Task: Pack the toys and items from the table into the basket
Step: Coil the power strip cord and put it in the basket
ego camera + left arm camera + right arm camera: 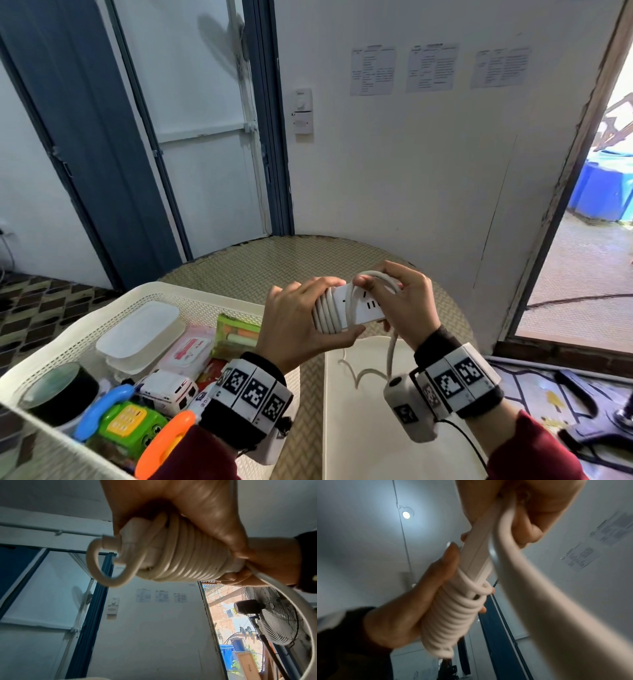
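Both hands hold a white power strip (pixel 368 306) above the round woven table (pixel 301 263). Its white cord (pixel 327 313) is coiled several times around the strip's left end. My left hand (pixel 301 322) grips that coiled end (pixel 180 555), fingers over the top and thumb underneath. My right hand (pixel 404 301) grips the strip's right end and pinches a loop of cord (pixel 508 536) against it. A loose length of cord (pixel 392 356) hangs down to a white board. The cream basket (pixel 102 318) stands at the left, holding toys.
In the basket lie a clear lidded box (pixel 140 330), a pink wipes pack (pixel 190 351), a green marker pack (pixel 236 334), a white toy van (pixel 168 387), a green toy phone (pixel 130 426) and a dark jar (pixel 58 390). A white board (pixel 394 411) lies on the table. A standing fan (pixel 274 619) is right of it.
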Available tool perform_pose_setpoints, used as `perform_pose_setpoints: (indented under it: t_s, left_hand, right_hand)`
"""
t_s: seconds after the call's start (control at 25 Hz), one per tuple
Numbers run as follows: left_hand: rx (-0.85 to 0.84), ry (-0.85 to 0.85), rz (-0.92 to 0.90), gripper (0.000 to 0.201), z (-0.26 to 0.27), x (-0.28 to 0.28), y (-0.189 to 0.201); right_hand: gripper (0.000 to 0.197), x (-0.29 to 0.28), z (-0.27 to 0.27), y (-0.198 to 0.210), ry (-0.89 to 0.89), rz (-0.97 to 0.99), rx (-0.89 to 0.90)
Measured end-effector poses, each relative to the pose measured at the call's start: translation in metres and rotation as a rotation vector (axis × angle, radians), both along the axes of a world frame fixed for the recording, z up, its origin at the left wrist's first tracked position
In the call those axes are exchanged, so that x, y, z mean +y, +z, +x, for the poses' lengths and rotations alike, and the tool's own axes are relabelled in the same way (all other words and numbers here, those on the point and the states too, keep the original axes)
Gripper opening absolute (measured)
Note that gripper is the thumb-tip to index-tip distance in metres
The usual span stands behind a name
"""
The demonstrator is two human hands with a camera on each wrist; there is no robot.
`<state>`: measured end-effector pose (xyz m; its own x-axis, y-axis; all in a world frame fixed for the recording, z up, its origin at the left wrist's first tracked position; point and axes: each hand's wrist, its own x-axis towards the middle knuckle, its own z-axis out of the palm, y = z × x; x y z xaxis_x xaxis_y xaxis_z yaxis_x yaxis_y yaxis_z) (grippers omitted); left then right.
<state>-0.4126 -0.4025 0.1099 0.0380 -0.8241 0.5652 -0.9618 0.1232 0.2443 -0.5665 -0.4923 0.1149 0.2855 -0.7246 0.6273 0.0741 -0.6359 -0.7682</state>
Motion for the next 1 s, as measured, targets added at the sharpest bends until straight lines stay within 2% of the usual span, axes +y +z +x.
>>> perform_pose_setpoints:
  t_s: [0.2,0.28,0.36,0.44,0.56,0.64,0.72,0.8,0.92,1.0]
  left_hand:
    - [0.064,-0.076,0.076,0.076,0.011,0.004,-0.004]
    - [0.143,-0.077,0.081,0.074,0.018,0.008,-0.004]
    - [0.173,-0.057,0.069,0.073,0.023,0.011,-0.004]
    - [0.199,-0.064,0.072,0.072,0.022,0.014,-0.003]
    - [0.216,-0.138,0.071,0.070,0.013,0.018,0.002]
    - [0.240,-0.191,0.042,0.073,0.006,0.018,0.007]
    - [0.248,-0.214,0.001,0.080,0.002,0.017,0.015]
    - [0.224,-0.193,-0.053,0.077,0.004,0.015,0.020]
    - [0.265,-0.106,-0.075,0.060,0.017,0.017,0.020]
    - [0.346,-0.050,-0.097,0.060,0.028,0.020,0.017]
  right_hand:
    - [0.028,-0.006,-0.019,-0.002,0.205,0.121,0.078]
    - [0.028,-0.017,-0.037,0.001,0.366,0.250,-0.067]
    - [0.028,-0.024,-0.051,0.003,0.474,0.300,-0.162]
    - [0.019,-0.027,-0.052,0.001,0.438,0.254,-0.138]
    - [0.010,-0.022,-0.034,-0.003,0.241,0.217,-0.167]
    - [0.017,-0.016,-0.015,-0.013,0.153,0.211,-0.079]
    - [0.028,-0.004,0.002,-0.027,0.116,0.332,0.055]
    - [0.033,0.008,0.010,-0.039,0.168,0.372,0.104]
    - [0.010,0.014,0.002,-0.042,0.318,0.324,0.123]
    - [0.017,0.011,-0.011,-0.043,0.374,0.327,0.121]
